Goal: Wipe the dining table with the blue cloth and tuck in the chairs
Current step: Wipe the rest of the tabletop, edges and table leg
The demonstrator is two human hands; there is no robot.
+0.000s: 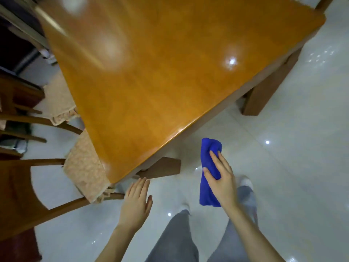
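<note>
The right hand (221, 178) grips the folded blue cloth (208, 173), fingers wrapped over its middle, holding it in the air above the floor (292, 157), near and right of the surface's (151, 72) near corner. The cloth is clear of the wood. The left hand (137, 203) is open and empty, fingers together and pointing far, just beside the near corner and the leg (160, 168) under it. The glossy orange surface is bare, with lamp glare on it. On the left, two chairs (24, 195) with beige cushions (86, 167) stand partly pushed under the edge. Grey trousers (177, 239) show at the near edge.
</note>
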